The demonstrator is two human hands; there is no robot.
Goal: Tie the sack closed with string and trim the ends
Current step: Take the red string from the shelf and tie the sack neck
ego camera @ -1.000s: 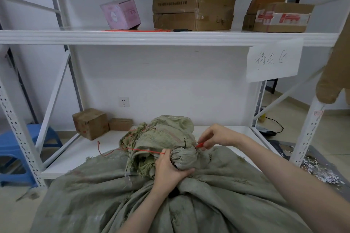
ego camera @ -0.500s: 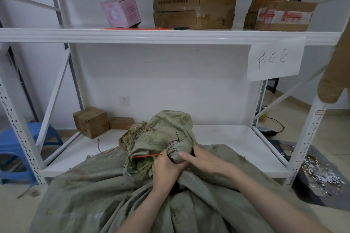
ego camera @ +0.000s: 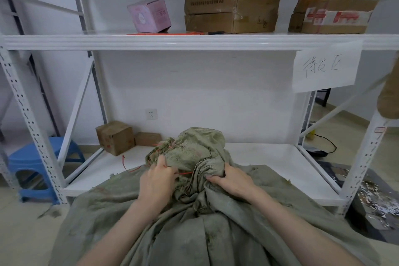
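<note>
A big grey-green woven sack (ego camera: 216, 229) fills the lower middle, its gathered mouth (ego camera: 194, 151) bunched upward against the low shelf. A thin red string (ego camera: 185, 173) runs across the neck between my hands; its loose end curls out to the left (ego camera: 123, 161). My left hand (ego camera: 155, 181) grips the left side of the bunched fabric where the string comes out. My right hand (ego camera: 232, 181) is closed on the pleated neck at the right. Whether a knot exists is hidden by fabric and fingers.
A white metal rack surrounds the sack: low shelf (ego camera: 269, 157), upper shelf (ego camera: 194, 41) with a pink box (ego camera: 149, 15), cardboard boxes (ego camera: 232, 11), more red string and a dark tool (ego camera: 216, 32). Small cartons (ego camera: 114, 137) sit back left; a blue stool (ego camera: 35, 166) stands left.
My left hand shifted left from the neck onto the bunched top by the string. My right hand let go of the red string end and came down onto the pleated neck.
</note>
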